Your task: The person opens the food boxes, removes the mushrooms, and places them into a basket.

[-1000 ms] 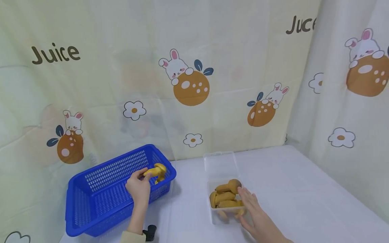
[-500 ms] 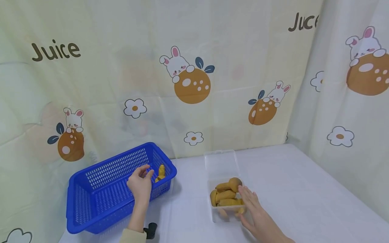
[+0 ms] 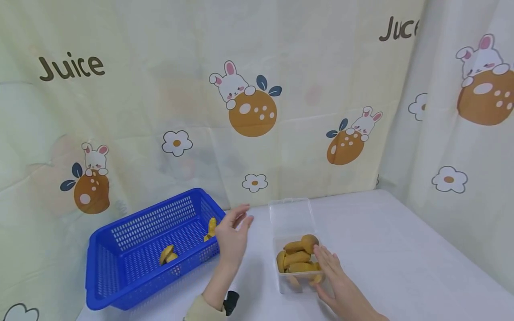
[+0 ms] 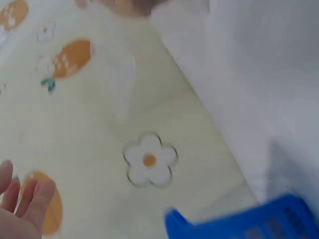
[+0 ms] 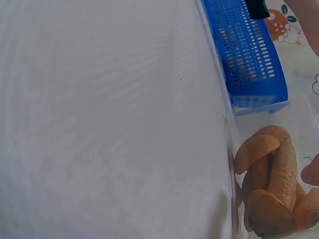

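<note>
My left hand [image 3: 233,234] hangs in the air between the blue basket and the clear box, its fingers loosely bent around nothing. The left wrist view catches only some fingers [image 4: 32,201] at the lower left edge. Straight fingers of my right hand [image 3: 339,283] rest along the right side of the clear plastic box [image 3: 289,285]. Several brown mushrooms [image 3: 297,258] with thick stems lie piled inside it; the right wrist view shows the mushrooms [image 5: 281,174] close up. In the blue basket [image 3: 132,292] are a yellowish mushroom [image 3: 167,255] near the front wall and another mushroom [image 3: 211,227] at the right end, partly hidden.
The box's transparent lid [image 3: 291,216] stands raised at its back. A white cloth [image 3: 381,249] covers the table. Behind it hangs a printed curtain [image 3: 301,156] with rabbits and flowers. A black device [image 3: 230,303] is by my left wrist.
My left hand has let go of the mushroom, which now lies in the basket, and moved right, out over the gap towards the box. My right hand stays at the box.
</note>
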Available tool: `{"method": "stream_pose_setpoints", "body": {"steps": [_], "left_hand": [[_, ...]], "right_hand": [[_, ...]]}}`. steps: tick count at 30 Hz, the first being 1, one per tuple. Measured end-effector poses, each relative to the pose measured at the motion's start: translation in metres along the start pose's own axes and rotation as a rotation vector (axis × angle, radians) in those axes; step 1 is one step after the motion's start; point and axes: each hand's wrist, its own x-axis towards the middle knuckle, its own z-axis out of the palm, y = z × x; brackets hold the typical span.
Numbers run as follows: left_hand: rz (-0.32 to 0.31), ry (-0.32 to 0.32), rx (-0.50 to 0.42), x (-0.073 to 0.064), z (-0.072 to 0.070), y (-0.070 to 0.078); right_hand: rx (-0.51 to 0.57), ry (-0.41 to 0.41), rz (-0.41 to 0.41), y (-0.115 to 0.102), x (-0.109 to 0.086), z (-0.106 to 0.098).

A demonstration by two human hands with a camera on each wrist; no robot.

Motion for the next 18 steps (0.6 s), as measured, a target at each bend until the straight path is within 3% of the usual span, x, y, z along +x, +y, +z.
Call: {"method": "stream_pose_setpoints", "body": {"steps": [4, 9, 14, 18], "left_hand": [[-0.012, -0.234, 0.010, -0.014, 0.029, -0.002], [-0.040, -0.496, 0.136, -0.035, 0.054, -0.003], [-0.098, -0.680, 0.178, -0.053, 0.069, -0.008], [-0.103, -0.750, 0.205, -0.059, 0.076, -0.010]], "right_hand": [[-0.007, 0.003, -0.012, 0.002, 0.000, 0.000], [0.019, 0.022, -0.047, 0.002, 0.000, 0.000], [0.030, 0.035, -0.065, 0.003, 0.000, 0.000], [0.022, 0.041, -0.066, 0.003, -0.001, -0.001]]}}
